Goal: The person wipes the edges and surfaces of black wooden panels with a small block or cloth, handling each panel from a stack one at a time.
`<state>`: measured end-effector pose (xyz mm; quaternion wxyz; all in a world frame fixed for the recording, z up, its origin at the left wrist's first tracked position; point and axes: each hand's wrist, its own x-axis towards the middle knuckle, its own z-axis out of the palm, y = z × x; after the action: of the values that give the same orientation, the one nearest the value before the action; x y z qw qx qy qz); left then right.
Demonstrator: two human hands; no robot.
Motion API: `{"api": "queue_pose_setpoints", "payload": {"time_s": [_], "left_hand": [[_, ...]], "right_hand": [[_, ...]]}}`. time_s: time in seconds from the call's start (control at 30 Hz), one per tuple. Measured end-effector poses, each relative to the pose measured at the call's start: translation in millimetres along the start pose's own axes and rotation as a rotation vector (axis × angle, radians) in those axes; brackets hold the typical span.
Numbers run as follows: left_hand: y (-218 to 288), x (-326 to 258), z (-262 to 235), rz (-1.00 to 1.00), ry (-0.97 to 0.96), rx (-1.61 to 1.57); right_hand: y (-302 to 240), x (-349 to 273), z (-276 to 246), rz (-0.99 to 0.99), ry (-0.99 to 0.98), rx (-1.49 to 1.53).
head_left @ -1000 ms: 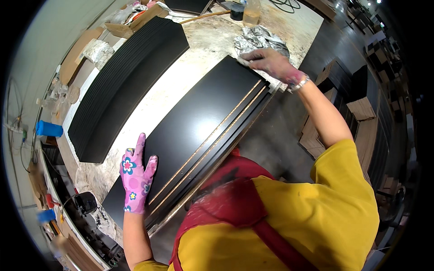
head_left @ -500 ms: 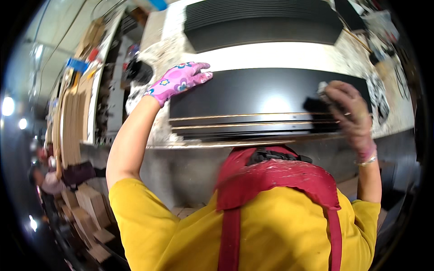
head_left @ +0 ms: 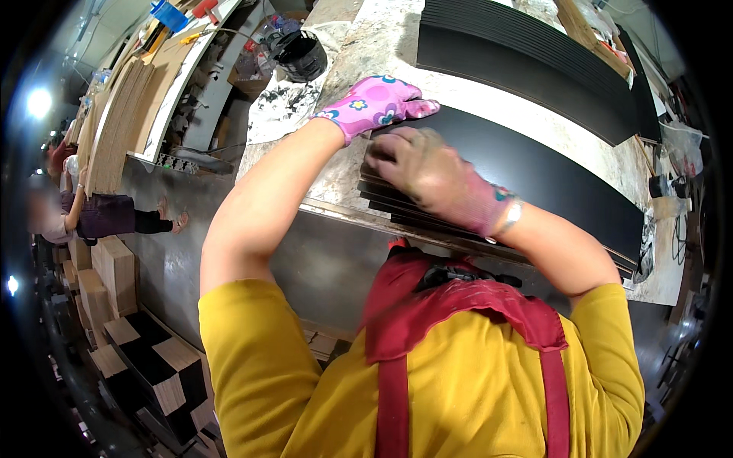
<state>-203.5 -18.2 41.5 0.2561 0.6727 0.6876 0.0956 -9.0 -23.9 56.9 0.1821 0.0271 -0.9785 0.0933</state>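
Observation:
A glossy black panel (head_left: 534, 175) lies on top of a stack of similar boards along the worktable's near edge. My left hand (head_left: 382, 107), in a pink flowered glove, rests on its far left corner with the fingers stretched out. Close beside it, my right hand (head_left: 427, 172), in a worn, stained glove, is at the panel's left end. Its fingers are curled and slightly blurred; whatever is under them is hidden. Beyond the panel lies another stack of black boards (head_left: 527, 76) with grooved edges.
On the whitish worktable (head_left: 336, 175), a black bucket (head_left: 299, 57) and a black-smeared cloth (head_left: 279, 111) are at the far left. A clear plastic bag (head_left: 683, 149) sits at the right. Leftward are stacked brown boards (head_left: 118, 130), a person (head_left: 107, 214) and cartons (head_left: 114, 275).
My right hand has swept from the panel's right end to its left end, near my left hand. The whitish wad seen in it earlier is now hidden. The view has turned.

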Motion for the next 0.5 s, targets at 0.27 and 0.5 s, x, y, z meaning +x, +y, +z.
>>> {"api": "queue_pose_setpoints", "payload": {"time_s": [0.27,0.5], "left_hand": [[18.7,6.7,9.7,0.191,0.071,0.162],[26.1,8.6,21.8,0.29,0.175,0.071]], "right_hand": [[-13.2,4.3,-7.6,0.043,-0.016,-0.157],[-9.9,-61.0,-38.6,0.016,0.088,-0.319]]}}
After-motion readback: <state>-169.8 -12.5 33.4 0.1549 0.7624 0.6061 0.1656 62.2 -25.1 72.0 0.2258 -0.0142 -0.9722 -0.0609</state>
